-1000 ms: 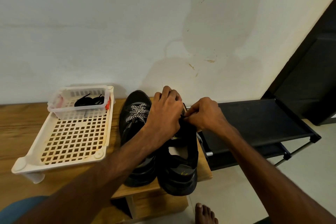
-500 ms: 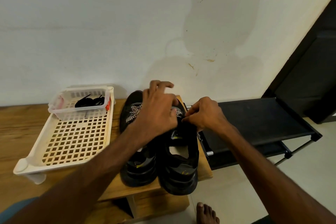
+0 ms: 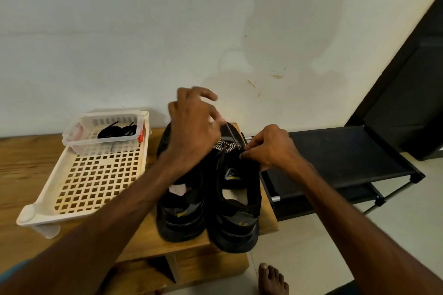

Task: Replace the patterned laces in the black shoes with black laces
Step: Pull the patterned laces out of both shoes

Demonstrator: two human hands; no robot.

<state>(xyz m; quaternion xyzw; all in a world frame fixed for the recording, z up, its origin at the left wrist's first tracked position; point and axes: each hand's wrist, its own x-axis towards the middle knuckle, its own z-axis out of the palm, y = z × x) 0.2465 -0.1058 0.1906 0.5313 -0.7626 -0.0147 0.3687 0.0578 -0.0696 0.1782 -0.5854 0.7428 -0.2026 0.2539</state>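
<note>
Far to the left of the right shoe [image 3: 236,223], a white tray [image 3: 36,213] sits on the wooden bench [image 3: 21,165]. At the back of the tray is a clear box [image 3: 72,137]. The black laces [image 3: 117,130] lie curled up inside it, not used yet.

The left shoe [image 3: 179,220] stands right against the right shoe, on its left side. The left hand [image 3: 191,132] is up above the front of the right shoe. Its thumb and fingers seem to pinch a strand of the patterned lace [image 3: 226,147], which runs up tight from the shoe. The hand is blurry, so that pinch is my best guess.

The right hand [image 3: 271,148] is at the right shoe's right edge. Its fingers are curled and pinch the shoe by the lace holes, holding it down. A black rack [image 3: 347,151] stands to the right of the shoe.

I think the job is at an early step: getting the old lace out of the right shoe. Some crossed lace is left near the toe. The next move needs a straight pull to slide the strand out of its hole. The other hand must hold the shoe so it does not tip.
</note>
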